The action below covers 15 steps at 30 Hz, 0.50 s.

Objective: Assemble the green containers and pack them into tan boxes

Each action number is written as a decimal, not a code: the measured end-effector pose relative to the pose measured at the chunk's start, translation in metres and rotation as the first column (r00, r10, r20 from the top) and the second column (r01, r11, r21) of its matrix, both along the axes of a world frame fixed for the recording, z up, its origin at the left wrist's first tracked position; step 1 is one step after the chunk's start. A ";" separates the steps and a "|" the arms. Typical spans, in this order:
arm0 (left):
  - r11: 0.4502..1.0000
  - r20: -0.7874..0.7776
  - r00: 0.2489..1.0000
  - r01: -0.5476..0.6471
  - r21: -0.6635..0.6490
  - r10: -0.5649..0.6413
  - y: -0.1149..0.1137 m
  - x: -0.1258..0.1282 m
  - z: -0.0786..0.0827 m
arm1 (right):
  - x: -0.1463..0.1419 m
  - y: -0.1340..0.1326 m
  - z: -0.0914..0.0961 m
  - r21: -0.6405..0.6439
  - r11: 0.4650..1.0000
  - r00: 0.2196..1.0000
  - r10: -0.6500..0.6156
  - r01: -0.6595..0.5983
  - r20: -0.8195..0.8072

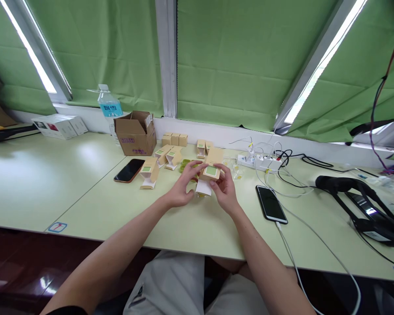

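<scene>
A small tan cardboard box [211, 172] with a green panel is between my hands above the table, its white-lined lower flap hanging open. My right hand [226, 191] grips its right side, fingers at the top and thumb lower down. The fingers of my left hand [184, 186] press against the box's left edge, with the thumb held apart from it below. Beside my left fingers lies a green tray [184, 164], partly covered by that hand. More small boxes with open flaps, such as one box [149, 173], stand to the left.
Closed small boxes [174, 139] line the back, next to a larger brown carton [136, 133] and a water bottle [109, 107]. A dark phone [129, 170] lies left. On the right are a charging phone [271, 204], a power strip [259, 162], loose cables and a black headset [364, 208].
</scene>
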<state>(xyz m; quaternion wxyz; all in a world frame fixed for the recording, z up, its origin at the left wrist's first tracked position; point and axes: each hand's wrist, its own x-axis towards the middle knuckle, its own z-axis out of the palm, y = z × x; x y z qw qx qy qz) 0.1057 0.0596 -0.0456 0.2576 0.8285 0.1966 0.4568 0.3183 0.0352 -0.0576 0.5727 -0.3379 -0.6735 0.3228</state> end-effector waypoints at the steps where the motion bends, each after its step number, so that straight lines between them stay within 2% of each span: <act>1: 1.000 -0.013 1.000 0.019 -0.023 -0.020 0.000 0.000 0.000 | 0.000 0.000 0.000 -0.008 1.000 1.000 0.011 -0.011 -0.023; 4: 0.992 0.019 0.997 0.071 -0.107 -0.069 0.001 0.004 -0.003 | 0.001 0.001 0.002 -0.029 0.999 0.996 0.042 -0.045 -0.078; 7: 0.984 0.103 0.994 0.064 -0.167 -0.047 0.004 0.007 -0.008 | 0.002 -0.001 0.006 -0.049 0.997 0.997 0.053 -0.056 -0.063; 15: 0.988 0.191 0.981 -0.015 -0.153 0.045 0.008 0.009 -0.009 | 0.005 -0.002 0.005 -0.046 0.993 0.994 0.112 -0.112 -0.005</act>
